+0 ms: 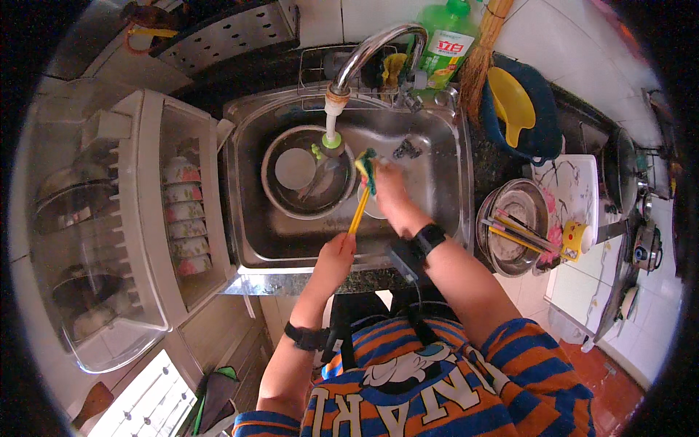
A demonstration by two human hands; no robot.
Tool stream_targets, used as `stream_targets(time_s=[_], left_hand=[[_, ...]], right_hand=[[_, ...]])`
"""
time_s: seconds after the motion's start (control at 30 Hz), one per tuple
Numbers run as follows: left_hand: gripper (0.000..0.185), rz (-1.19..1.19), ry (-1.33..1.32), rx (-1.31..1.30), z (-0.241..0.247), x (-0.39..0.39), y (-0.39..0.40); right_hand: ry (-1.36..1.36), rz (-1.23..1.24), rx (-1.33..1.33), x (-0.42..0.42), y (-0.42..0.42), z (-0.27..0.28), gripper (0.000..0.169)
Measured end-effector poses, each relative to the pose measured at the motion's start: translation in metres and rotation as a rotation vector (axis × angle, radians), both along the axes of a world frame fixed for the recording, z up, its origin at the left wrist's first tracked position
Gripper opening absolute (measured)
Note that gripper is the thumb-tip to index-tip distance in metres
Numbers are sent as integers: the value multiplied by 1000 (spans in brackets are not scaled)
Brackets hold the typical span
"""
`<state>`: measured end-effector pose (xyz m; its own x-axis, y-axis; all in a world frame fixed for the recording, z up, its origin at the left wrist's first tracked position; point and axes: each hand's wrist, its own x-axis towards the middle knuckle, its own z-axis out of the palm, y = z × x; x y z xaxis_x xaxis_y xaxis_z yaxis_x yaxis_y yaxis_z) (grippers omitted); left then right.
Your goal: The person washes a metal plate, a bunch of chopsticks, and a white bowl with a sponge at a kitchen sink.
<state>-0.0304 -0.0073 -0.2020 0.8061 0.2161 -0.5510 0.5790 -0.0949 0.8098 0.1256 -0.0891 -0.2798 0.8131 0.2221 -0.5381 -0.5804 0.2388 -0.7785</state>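
My left hand (336, 259) grips the lower ends of a pair of yellow chopsticks (359, 212) over the front of the steel sink (306, 240). My right hand (389, 183) presses a green and yellow scrubbing sponge (368, 166) around their upper ends, which have reddish tips. Beneath the right hand a pale round dish (371, 206) is partly hidden. To the left in the sink stands a metal basin (266, 185) with a white round dish (295, 169) and other items that are hard to make out. The faucet's (330, 117) green-tipped spout hangs over this basin.
A wire rack (314, 71) and a green dish soap bottle (445, 52) stand behind the sink. Right of it are a straw brush (475, 82), a yellow scoop (513, 104) in a dark blue tub (538, 136), and stacked metal basins (538, 210) bearing several chopsticks (519, 234). A dish cabinet (150, 218) borders the left.
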Motion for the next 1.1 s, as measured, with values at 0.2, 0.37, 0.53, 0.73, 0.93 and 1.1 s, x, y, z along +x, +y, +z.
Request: stream_targets(time_s=[0.2, 0.37, 0.53, 0.73, 0.93, 1.1], left_hand=[[22, -44, 97, -69, 16, -9, 19], [20, -28, -102, 91, -3, 9, 11], [23, -94, -72, 309, -15, 19, -12], [25, -139, 9, 170, 9, 16, -5], [26, -107, -142, 398, -13, 11, 4], [30, -118, -15, 195, 13, -8, 4]], right_hand=[[-146, -135, -179, 31, -30, -7, 21], [163, -143, -35, -25, -26, -23, 25], [89, -9, 2, -64, -3, 13, 18], [-187, -29, -161, -2, -15, 4, 19], [-117, 106, -146, -51, 12, 8, 18], [-216, 59, -47, 10, -4, -10, 17]])
